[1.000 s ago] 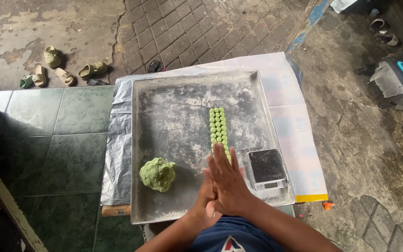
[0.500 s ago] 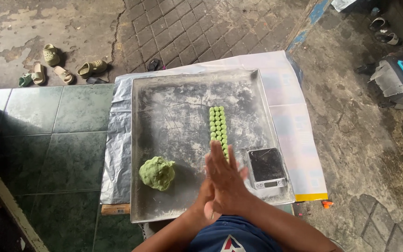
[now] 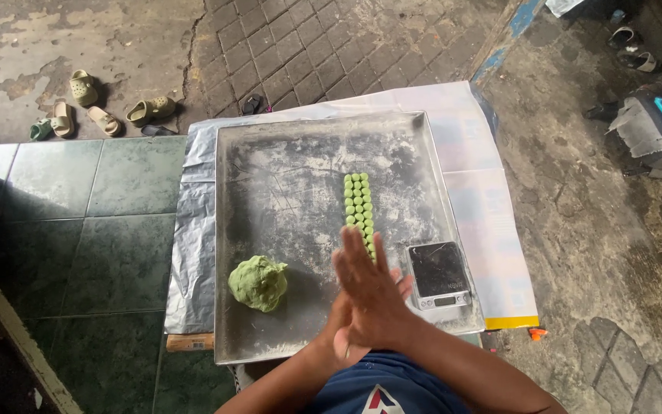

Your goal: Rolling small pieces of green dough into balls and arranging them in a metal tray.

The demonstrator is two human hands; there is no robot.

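Note:
My two hands are pressed palm to palm over the near edge of a floured metal tray (image 3: 285, 153). My right hand (image 3: 369, 295) lies on top with fingers straight, pointing away from me. My left hand (image 3: 336, 335) is underneath and mostly hidden. Whatever is between the palms cannot be seen. A lump of green dough (image 3: 258, 282) sits on the tray to the left of my hands. Two tight rows of small green dough balls (image 3: 358, 203) run away from my fingertips. A small digital scale (image 3: 438, 272) stands at the tray's near right corner.
The tray rests on foil (image 3: 193, 230) and white paper (image 3: 492, 222) over a low table. Green floor tiles (image 3: 78, 222) lie to the left, with several sandals (image 3: 109, 111) beyond. Rough pavement is on the right, with more footwear (image 3: 630, 46) and a bag (image 3: 653, 130).
My pressed hands have slid slightly against each other, the top hand edging forward and left. The dough, balls and scale have not moved.

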